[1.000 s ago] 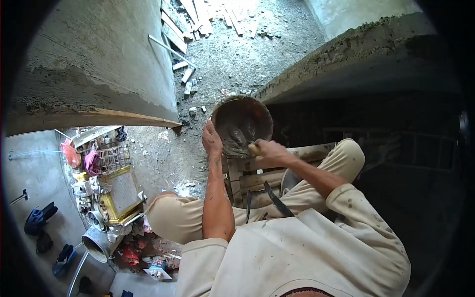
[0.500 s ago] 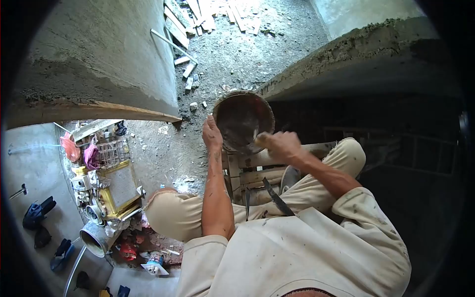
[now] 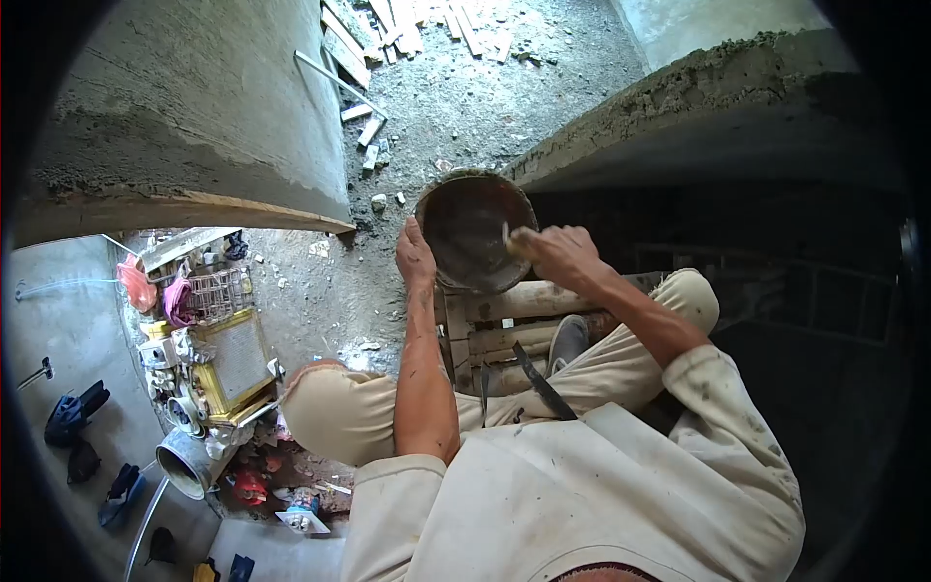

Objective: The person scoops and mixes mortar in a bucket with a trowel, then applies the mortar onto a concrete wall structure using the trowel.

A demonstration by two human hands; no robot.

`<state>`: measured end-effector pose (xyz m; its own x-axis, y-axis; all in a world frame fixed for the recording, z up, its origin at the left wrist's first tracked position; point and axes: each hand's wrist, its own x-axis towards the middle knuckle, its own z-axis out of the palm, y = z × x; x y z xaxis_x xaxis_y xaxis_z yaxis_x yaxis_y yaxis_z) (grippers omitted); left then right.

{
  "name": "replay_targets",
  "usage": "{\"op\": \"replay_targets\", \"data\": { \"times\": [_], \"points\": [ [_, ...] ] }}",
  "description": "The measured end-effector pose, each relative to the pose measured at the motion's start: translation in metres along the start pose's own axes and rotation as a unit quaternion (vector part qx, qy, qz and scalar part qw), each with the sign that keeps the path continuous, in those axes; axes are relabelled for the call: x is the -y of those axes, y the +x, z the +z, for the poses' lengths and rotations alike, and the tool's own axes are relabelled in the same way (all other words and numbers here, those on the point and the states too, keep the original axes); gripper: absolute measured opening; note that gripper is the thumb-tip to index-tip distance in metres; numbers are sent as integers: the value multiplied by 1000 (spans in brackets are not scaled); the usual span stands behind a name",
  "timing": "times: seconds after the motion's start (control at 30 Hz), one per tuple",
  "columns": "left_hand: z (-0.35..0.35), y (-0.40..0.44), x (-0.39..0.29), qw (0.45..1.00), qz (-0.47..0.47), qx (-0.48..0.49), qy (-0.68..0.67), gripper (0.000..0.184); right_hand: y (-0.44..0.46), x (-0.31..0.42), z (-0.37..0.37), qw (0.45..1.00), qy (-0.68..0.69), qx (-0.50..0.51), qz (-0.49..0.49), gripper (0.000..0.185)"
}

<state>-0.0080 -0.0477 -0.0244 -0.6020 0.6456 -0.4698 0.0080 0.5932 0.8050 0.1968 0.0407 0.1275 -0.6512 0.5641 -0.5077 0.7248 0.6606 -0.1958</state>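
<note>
A round bucket [image 3: 433,184] with a mortar-crusted rim stands in front of my knees, its inside dark and grey. Against its left side, my left hand [image 3: 415,257] grips the edge, thumb up. My right hand [image 3: 564,258] is closed round the wooden handle of a trowel [image 3: 521,242] at the bucket's right side. A short bit of the trowel's metal shank shows; the blade is hidden or blurred against the dark inside. Below the bucket are the wooden poles [image 3: 514,303] of a platform, with one shoe [image 3: 569,341] on them.
A rough-edged plastered wall [image 3: 669,116] rises at the right, another wall [image 3: 233,107] at the left. Wood offcuts [image 3: 393,24] lie on the gritty floor ahead. Down left are a metal bucket [image 3: 184,464], a yellow-framed panel [image 3: 236,361] and clutter. The right side is dark.
My right hand and the trowel have shifted slightly up and right within the bucket. The bucket has tilted or moved a little up and left, my left hand staying on it.
</note>
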Motion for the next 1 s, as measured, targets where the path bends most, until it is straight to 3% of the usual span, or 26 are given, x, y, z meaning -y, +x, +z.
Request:
{"op": "replay_targets", "data": {
  "times": [0.07,0.17,0.3,0.4,0.5,0.57,0.67,0.73,0.83,0.93,1.0],
  "points": [
    [4,7,5,997,56,-53,-16,65,25,-2,47,999,-34,-26,24,27],
    [9,8,7,994,61,-85,9,66,18,35,98,995,-62,-53,61,24],
    [2,6,4,998,58,-38,-10,67,-24,26,19,999,-9,44,-5,25],
    [2,4,6,999,35,-32,-11,67,-3,6,-14,999,3,-44,9,19],
    [4,7,3,997,56,-56,8,67,41,-1,47,991,-98,-77,46,17],
    [5,8,6,996,55,-64,10,67,32,21,84,994,-76,-51,51,26],
    [-2,2,-1,999,21,-27,-29,66,-20,37,52,999,-23,43,25,25],
    [-1,4,-1,999,30,-27,-33,66,-39,24,20,999,-16,49,-6,28],
    [1,5,2,999,21,-30,-35,67,-16,-3,2,999,-12,36,-10,31],
    [5,8,11,999,23,-23,-37,66,24,-7,65,997,-49,-51,30,32],
    [11,14,19,996,60,-69,23,64,26,15,106,991,-57,-115,39,32]
  ]
}}
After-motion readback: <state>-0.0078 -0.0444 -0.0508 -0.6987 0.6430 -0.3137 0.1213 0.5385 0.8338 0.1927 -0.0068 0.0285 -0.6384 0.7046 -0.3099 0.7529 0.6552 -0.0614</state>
